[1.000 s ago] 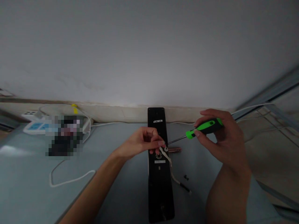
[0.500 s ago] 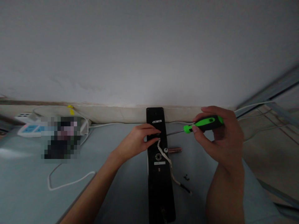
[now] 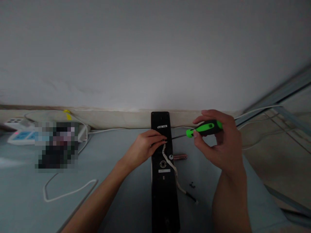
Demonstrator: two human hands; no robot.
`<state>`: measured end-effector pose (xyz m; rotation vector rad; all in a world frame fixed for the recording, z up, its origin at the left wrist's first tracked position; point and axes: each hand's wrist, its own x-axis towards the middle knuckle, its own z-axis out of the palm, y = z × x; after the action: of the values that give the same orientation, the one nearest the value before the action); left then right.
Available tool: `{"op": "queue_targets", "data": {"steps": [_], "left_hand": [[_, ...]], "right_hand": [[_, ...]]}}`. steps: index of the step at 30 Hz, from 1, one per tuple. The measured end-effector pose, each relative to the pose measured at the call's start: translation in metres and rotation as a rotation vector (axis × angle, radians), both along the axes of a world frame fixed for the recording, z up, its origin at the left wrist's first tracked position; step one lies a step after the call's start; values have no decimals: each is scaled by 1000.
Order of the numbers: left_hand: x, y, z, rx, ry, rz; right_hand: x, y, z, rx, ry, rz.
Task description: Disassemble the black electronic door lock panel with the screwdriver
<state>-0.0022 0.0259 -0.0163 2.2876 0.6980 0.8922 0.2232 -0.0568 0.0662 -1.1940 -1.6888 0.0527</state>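
Observation:
A long black panel (image 3: 162,194), like that of a door lock, lies on the table with its far end by the wall. My left hand (image 3: 148,144) reaches over its upper part, thumb and fingertips pinched together at the surface; whatever they hold is too small to make out. Below those fingertips a white-wrapped cable (image 3: 173,165) runs down across the panel and over its right edge. In my right hand (image 3: 224,139) is a green and black screwdriver (image 3: 206,128), held nearly level, its shaft pointing left with the tip at the panel, close to my left fingertips.
Right of the panel lie a copper-coloured rod-like piece (image 3: 181,157) and several small dark screws (image 3: 192,185). A power strip (image 3: 20,137), a blurred-out object (image 3: 58,145) and a white cord (image 3: 70,193) occupy the left. The wall (image 3: 155,64) rises behind the table (image 3: 116,207).
My left thumb and fingers have closed together from a slightly wider gap. The screwdriver and my right hand have shifted a little left, along with a slight shift of the whole view.

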Motion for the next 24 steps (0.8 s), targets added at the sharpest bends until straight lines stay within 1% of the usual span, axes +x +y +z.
{"op": "queue_targets", "data": {"steps": [3, 6, 8, 10, 13, 15, 17, 20, 22, 24], "left_hand": [[2, -1, -1, 1, -2, 9], [3, -1, -1, 6, -6, 24], [3, -1, -1, 8, -7, 32], [3, -1, -1, 4, -5, 30], [3, -1, 0, -6, -9, 23], [3, 0, 0, -1, -10, 21], [3, 0, 0, 8, -9, 22], [2, 0, 0, 5, 8, 14], [2, 0, 0, -2, 22, 9], [1, -1, 0, 0, 19, 8]], "right_hand": [[-7, 3, -5, 26, 17, -34], [-16, 7, -8, 135, -50, -84], [-22, 9, -7, 187, -101, -83], [-26, 8, -5, 158, -104, -33], [-27, 6, -2, 53, -43, 82], [-26, 5, -1, 35, -31, 108], [-24, 5, -2, 51, -65, 83], [-25, 8, -4, 114, -114, -26], [-27, 10, -7, 151, -86, -88], [-28, 11, -8, 143, -40, -82]]}}
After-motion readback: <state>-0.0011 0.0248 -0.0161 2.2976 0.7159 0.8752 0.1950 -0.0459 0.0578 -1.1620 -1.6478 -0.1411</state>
